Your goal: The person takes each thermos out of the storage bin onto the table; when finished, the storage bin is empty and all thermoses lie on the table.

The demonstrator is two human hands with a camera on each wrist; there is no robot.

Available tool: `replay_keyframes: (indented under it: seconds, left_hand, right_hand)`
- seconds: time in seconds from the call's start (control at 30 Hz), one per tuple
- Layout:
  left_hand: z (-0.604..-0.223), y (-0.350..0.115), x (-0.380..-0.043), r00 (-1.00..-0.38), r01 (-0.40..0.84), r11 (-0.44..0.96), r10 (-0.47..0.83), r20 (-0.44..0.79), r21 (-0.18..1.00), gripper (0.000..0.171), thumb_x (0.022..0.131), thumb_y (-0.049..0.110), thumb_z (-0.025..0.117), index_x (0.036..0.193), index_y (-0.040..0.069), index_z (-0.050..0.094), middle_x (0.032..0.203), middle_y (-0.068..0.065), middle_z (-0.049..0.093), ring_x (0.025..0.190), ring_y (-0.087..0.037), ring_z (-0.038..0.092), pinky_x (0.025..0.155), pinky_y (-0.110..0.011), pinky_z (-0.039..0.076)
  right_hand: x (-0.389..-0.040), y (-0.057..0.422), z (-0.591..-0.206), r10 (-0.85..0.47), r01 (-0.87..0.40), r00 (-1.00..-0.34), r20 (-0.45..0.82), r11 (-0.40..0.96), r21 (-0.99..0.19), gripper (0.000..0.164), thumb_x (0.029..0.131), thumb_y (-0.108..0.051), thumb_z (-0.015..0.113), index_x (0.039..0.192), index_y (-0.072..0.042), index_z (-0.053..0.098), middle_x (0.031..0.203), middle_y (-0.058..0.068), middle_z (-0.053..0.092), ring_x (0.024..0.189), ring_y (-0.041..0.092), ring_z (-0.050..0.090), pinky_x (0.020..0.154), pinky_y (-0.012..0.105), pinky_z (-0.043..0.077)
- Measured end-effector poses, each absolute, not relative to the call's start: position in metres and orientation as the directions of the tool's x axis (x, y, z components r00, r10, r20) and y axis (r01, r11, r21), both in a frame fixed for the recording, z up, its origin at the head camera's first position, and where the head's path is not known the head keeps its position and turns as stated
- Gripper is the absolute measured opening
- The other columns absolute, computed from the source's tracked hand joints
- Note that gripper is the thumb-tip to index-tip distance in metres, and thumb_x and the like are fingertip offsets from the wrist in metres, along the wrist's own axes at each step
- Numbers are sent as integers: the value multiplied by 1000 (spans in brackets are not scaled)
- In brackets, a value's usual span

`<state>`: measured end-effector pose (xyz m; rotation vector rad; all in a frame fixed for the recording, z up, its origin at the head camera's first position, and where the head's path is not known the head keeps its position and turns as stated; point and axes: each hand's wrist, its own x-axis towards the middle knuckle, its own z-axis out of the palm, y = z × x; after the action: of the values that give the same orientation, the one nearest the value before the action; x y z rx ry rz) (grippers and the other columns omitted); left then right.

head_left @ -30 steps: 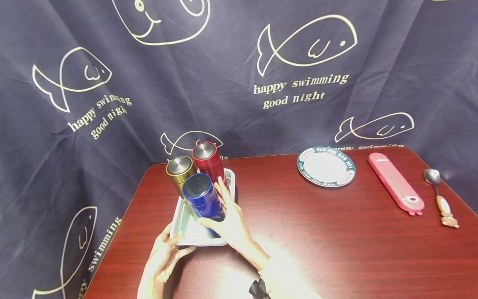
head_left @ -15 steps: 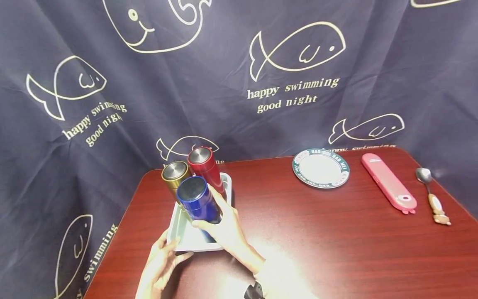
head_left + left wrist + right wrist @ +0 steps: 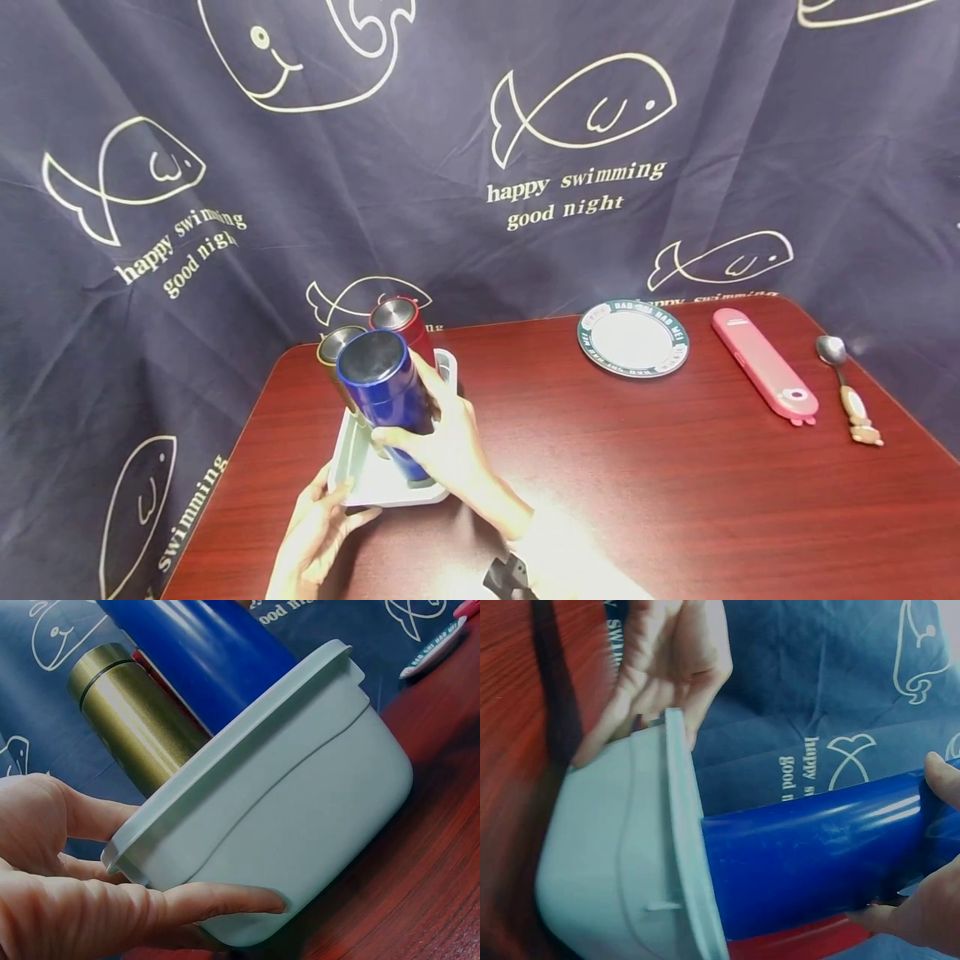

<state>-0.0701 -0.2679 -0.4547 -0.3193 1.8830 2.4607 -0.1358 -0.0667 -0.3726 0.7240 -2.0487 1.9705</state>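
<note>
My right hand (image 3: 450, 446) grips a blue thermos flask (image 3: 388, 407) by its side, thumb in front. The flask tilts, with its lower end behind the near rim of a pale green plastic bin (image 3: 300, 802). Behind it in the bin stand a gold flask (image 3: 142, 712) and a red flask (image 3: 422, 337), both with steel-topped lids and partly hidden by the blue one. My left hand (image 3: 311, 529) holds the bin's near left corner. In the left wrist view, one finger lies along the outer wall and others are at the rim.
The bin stands at the left of a red-brown wooden table (image 3: 600, 467). A white plate (image 3: 633, 340) with a green rim, a pink case (image 3: 763, 362) and a spoon (image 3: 851, 400) with a bear-shaped handle lie to the right. A dark fish-print cloth (image 3: 420, 183) hangs behind.
My right hand has raised the blue flask, and its lid now covers more of the gold flask. My left hand keeps hold of the bin's corner. The head view has shifted slightly.
</note>
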Motion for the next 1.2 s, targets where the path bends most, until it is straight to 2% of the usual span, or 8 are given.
replay_keyframes:
  seconds: [0.1,0.23,0.4,0.53,0.7,0.9,1.0,1.2]
  left_hand:
    - [-455,-267,-70,-976,-155,-273,-104,-189,949,57,103,5,39,149,-6,8,131,-14,41,113,-16,57,95,-71,35]
    - [-455,-270,-70,-980,-143,-268,-93,-173,953,57,103,7,40,149,-5,8,129,-10,47,114,-16,57,94,-68,40]
    - [-457,-274,-68,-990,-107,-296,-61,-131,949,41,103,8,42,142,6,28,121,0,57,108,-14,60,88,-54,51]
    - [-459,-276,-67,-993,-101,-342,-25,-116,934,28,103,7,42,129,18,45,116,2,61,105,-14,62,85,-48,54]
    - [-461,-276,-66,-995,-93,-370,17,-93,924,30,104,7,39,127,24,49,118,4,63,108,-14,61,86,-48,53]
    - [-464,-276,-67,-997,-82,-393,34,-75,916,32,104,5,39,126,23,54,118,3,63,109,-13,61,87,-48,53]
    - [-463,-275,-68,-994,-100,-353,-4,-109,930,32,104,5,40,131,19,48,117,3,61,108,-13,61,87,-49,53]
    - [-457,-270,-70,-974,-184,-245,-86,-210,952,55,104,10,40,148,-2,9,120,1,54,110,-12,60,95,-63,44]
  right_hand:
    - [-135,-63,-367,-185,-471,-862,471,-48,-881,84,72,-13,87,145,-17,47,128,9,64,111,23,64,93,34,52]
    - [-134,-57,-360,-184,-454,-865,466,-105,-885,83,72,-8,86,145,-14,46,127,8,64,112,22,63,94,32,51]
    - [-134,-52,-350,-184,-453,-867,463,-98,-886,85,72,-10,86,146,-19,45,132,4,62,114,18,63,93,32,52]
    - [-131,-49,-344,-181,-443,-872,455,-103,-890,87,72,-8,86,147,-21,44,135,4,60,115,18,63,94,32,51]
    - [-129,-43,-339,-170,-456,-868,466,-98,-885,87,70,-9,87,146,-20,45,134,4,61,115,17,62,94,32,51]
    - [-130,-29,-342,-146,-476,-863,484,-84,-875,88,69,-7,88,145,-19,46,133,2,61,115,16,62,96,32,50]
    - [-131,-20,-346,-121,-464,-874,471,-83,-882,88,68,-4,87,145,-18,47,133,3,61,116,16,62,97,32,50]
    - [-138,6,-358,-74,-449,-889,452,-55,-892,88,70,-3,86,147,-17,44,132,5,62,115,18,62,97,33,50]
